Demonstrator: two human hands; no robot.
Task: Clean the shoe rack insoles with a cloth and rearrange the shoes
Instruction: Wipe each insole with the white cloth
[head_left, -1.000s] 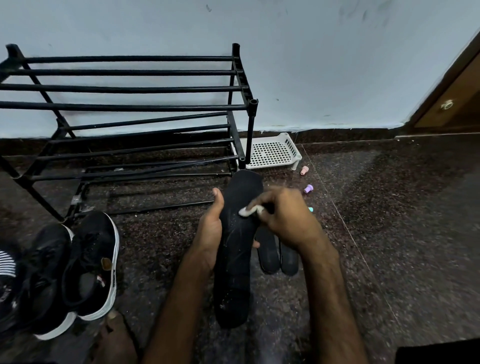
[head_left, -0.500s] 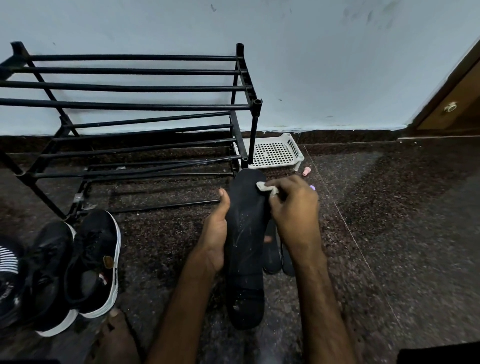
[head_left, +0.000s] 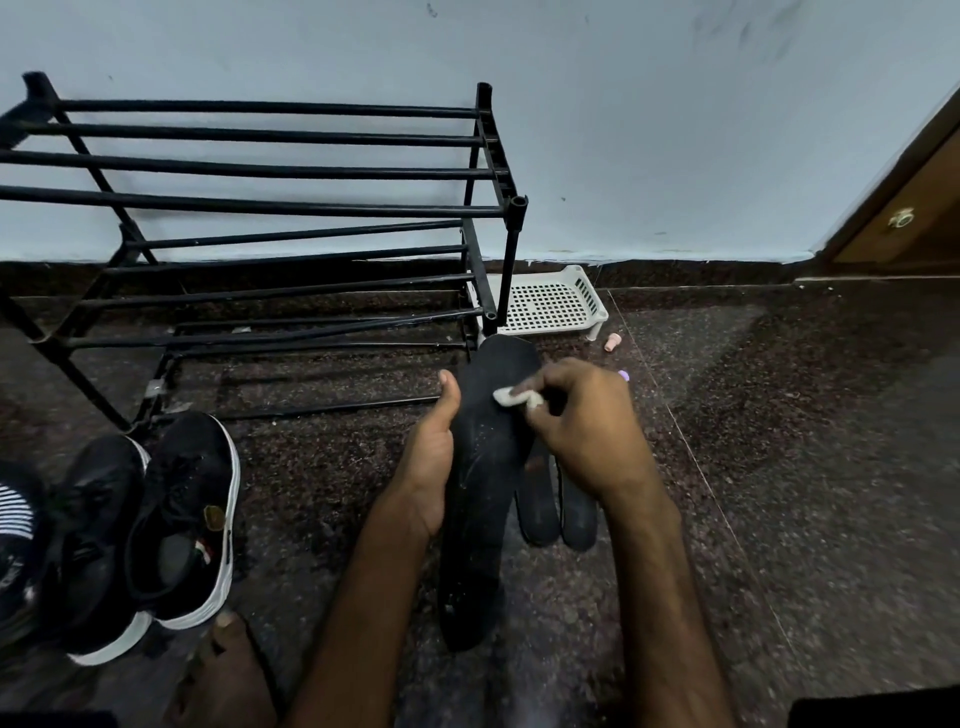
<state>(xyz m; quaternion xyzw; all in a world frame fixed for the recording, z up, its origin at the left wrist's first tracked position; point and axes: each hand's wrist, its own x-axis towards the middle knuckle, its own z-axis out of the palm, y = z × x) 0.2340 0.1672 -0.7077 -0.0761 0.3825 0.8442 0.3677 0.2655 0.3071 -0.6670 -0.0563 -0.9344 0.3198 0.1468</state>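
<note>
A long black insole (head_left: 480, 483) stands tilted in front of me, and my left hand (head_left: 428, 462) grips its left edge with the thumb up along it. My right hand (head_left: 582, 431) pinches a small white cloth (head_left: 511, 397) and presses it on the insole's upper part. Two more black insoles (head_left: 558, 512) lie side by side on the floor behind, partly hidden by my right hand. A pair of black shoes with white soles (head_left: 156, 514) sits at the lower left. The black metal shoe rack (head_left: 260, 223) stands bare against the wall.
A white perforated plastic tray (head_left: 550, 304) lies on the floor right of the rack. Small pink (head_left: 613, 341) and purple (head_left: 623, 375) bits lie near it. A striped shoe (head_left: 15, 509) shows at the left edge, my bare foot (head_left: 223, 670) at the bottom, a wooden door (head_left: 904, 208) at right.
My right hand slid the cloth up the insole toward its toe end, then back down and left a little. My left hand kept its hold on the insole.
</note>
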